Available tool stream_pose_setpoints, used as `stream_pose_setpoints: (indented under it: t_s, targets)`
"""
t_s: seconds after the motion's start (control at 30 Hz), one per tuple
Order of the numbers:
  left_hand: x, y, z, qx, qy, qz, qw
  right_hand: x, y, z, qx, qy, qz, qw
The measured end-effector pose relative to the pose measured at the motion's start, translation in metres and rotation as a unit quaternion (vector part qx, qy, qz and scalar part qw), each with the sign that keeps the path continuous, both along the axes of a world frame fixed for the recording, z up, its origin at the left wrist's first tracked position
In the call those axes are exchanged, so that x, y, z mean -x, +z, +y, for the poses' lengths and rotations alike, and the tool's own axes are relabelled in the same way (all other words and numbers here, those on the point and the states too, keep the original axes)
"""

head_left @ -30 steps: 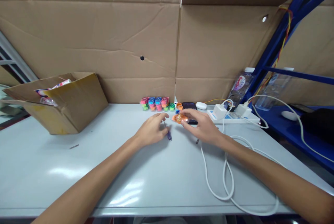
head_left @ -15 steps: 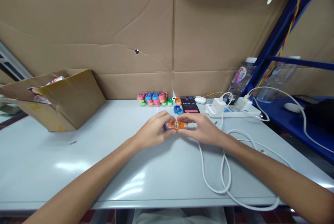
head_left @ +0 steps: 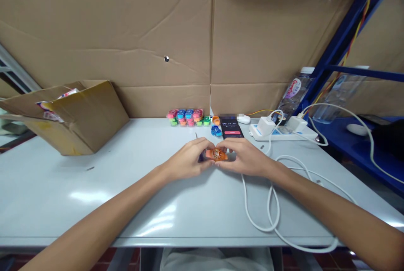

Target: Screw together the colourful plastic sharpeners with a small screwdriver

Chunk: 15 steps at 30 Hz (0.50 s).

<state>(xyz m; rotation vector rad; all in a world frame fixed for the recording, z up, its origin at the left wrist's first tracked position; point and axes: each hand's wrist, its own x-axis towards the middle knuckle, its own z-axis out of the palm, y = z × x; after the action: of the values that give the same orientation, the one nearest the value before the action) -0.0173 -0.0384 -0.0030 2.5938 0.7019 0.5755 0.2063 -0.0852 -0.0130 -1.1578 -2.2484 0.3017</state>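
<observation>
Table (head_left: 94,195) before cardboard wall (head_left: 126,31)

The small toy (head_left: 216,154) between the fingers is orange with a pale speckled centre. At the far edge of the pale grey bench (head_left: 94,195), the row of little toys (head_left: 188,117) shows pink, blue, green and orange. The phone (head_left: 232,129) is black with a red button on screen. The cables (head_left: 271,208) and power strip (head_left: 284,133) are white; the cardboard box (head_left: 78,115) at the left is brown.
</observation>
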Motion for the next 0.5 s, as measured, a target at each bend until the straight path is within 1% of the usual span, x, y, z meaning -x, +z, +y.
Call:
stream_pose_setpoints:
  t_s: [0.13, 0.3, 0.4, 0.5]
  targets:
    - [-0.0009, -0.0024, -0.0017, 0.044, 0.001, 0.011, 0.999, 0.0016, 0.0036, -0.0032, 0.035, 0.008, -0.005, 0.999]
    - [-0.0032, -0.0054, -0.0044, 0.085, 0.005, 0.024, 0.996, 0.0049, 0.0015, -0.0041, 0.073, -0.004, 0.001, 0.997]
    - [-0.0047, -0.0058, -0.0061, 0.085, -0.012, 0.025, 0.996, 0.0071, 0.0004, -0.0039, 0.087, -0.025, 0.003, 0.996]
    - [-0.0057, -0.0050, -0.0076, 0.069, -0.022, 0.031, 0.997, 0.0090, 0.0009, -0.0050, 0.099, -0.038, -0.004, 0.994]
